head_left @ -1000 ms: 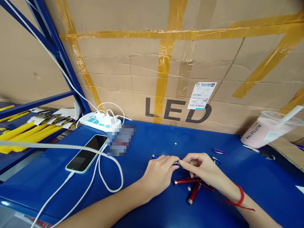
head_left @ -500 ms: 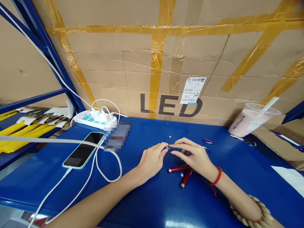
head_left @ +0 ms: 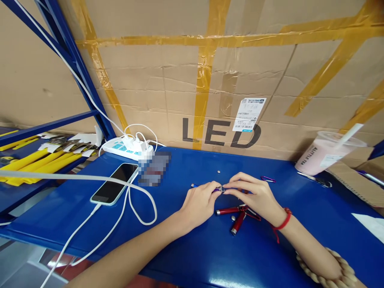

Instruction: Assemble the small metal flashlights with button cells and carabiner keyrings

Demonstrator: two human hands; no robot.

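Note:
My left hand point(head_left: 199, 204) is closed round a small blue-purple pen light point(head_left: 195, 186) that lies level just above the blue table point(head_left: 186, 256). My right hand point(head_left: 255, 194) pinches at the light's silver right end with fingertips together. Two red pen lights point(head_left: 237, 216) lie on the table just below my right hand, crossed at one end. A tiny silver button cell point(head_left: 219, 172) rests on the table a little beyond my fingers. A purple clip point(head_left: 268, 179) lies beyond my right hand.
A phone point(head_left: 115, 189) on a white charging cable point(head_left: 141, 208) lies to the left, near a power strip point(head_left: 127, 150). A pink drink cup with a straw point(head_left: 325, 154) and scissors point(head_left: 315, 180) sit at the right. A taped cardboard box point(head_left: 210, 80) backs the table. Yellow packs point(head_left: 33, 162) fill the left shelf.
Both hands stayed together on the small light. The right fingers, spread half a second ago, have closed again onto the light's end. The camera view shifted slightly.

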